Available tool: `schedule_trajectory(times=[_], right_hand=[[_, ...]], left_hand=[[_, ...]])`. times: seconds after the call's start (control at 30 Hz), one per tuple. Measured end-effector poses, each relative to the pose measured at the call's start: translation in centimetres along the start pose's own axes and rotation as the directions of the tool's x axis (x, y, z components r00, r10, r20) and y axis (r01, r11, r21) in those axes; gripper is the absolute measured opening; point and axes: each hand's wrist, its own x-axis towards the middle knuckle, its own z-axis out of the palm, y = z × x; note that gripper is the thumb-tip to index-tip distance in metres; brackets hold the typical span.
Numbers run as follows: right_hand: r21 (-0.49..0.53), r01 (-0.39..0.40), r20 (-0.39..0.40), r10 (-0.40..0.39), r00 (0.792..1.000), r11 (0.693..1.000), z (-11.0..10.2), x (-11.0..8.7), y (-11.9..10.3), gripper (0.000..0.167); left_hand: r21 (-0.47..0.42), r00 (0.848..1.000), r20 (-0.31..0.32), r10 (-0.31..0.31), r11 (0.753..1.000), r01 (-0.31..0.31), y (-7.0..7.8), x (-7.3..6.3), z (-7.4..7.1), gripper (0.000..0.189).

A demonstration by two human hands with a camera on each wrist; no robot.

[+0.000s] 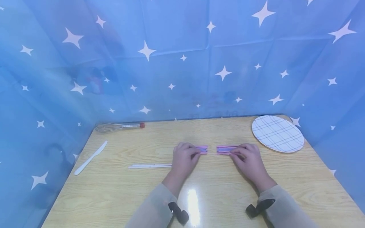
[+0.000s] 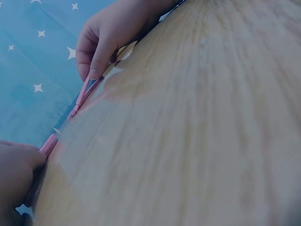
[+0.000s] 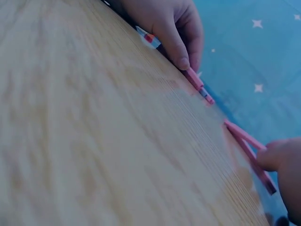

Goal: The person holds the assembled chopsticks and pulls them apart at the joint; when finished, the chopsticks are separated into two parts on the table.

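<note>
My left hand (image 1: 183, 156) pinches a short pink piece (image 1: 203, 149) between thumb and fingers, low over the wooden table (image 1: 216, 193). Opposite it, my right hand (image 1: 249, 161) pinches a similar pink piece (image 1: 223, 149). Both show bluish stripes between pink edges; their free ends face each other across a small gap. In the right wrist view, the right-hand piece (image 3: 244, 140) shows two pink bars that spread apart in a narrow V. Fingers cover the outer ends of both pieces. Two thin white sticks (image 1: 149, 166) lie left of my left hand, which hides their right ends.
A white table knife (image 1: 91, 157) lies at the left edge. A wire whisk (image 1: 119, 127) with a red end lies along the back left. At the back right is a white plate (image 1: 278, 133) with a blue grid pattern. A blue star-patterned curtain (image 1: 182, 72) surrounds the table.
</note>
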Motion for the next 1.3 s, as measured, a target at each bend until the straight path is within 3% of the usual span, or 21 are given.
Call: schedule_trajectory(times=[0.23, 0.53, 0.83, 1.1, 1.2, 1.3], right_hand=[[0.011, 0.003, -0.028, -0.003, 1.000, 1.000, 0.2, -0.3, 0.4, 0.021], [0.030, -0.023, -0.037, 0.024, 0.999, 0.999, 0.3, -0.1, 0.3, 0.023], [-0.013, -0.149, -0.025, 0.148, 0.989, 0.989, 0.5, 0.3, -0.2, 0.021], [-0.018, -0.127, -0.071, 0.126, 0.989, 0.992, 0.8, 0.7, -0.3, 0.023], [-0.021, -0.119, -0.072, 0.117, 0.990, 0.993, 1.0, 0.8, -0.5, 0.022], [-0.009, -0.080, -0.092, 0.079, 0.993, 0.997, 1.1, 1.0, -0.8, 0.022]], left_hand=[[0.003, 1.000, 0.002, 0.010, 1.000, -0.010, 0.0, -0.3, 0.1, 0.010], [-0.012, 0.992, 0.096, -0.078, 0.997, 0.080, 0.4, 0.0, -0.1, 0.011], [-0.090, 0.988, 0.055, -0.142, 0.985, 0.146, 0.2, 0.4, 0.0, 0.012], [-0.074, 0.947, 0.131, -0.293, 0.950, 0.304, 0.5, 0.7, -0.3, 0.046], [-0.082, 0.958, 0.124, -0.258, 0.960, 0.269, 0.5, 0.4, -0.3, 0.041], [-0.116, 0.984, 0.088, -0.154, 0.980, 0.164, 0.6, 0.1, -0.4, 0.027]])
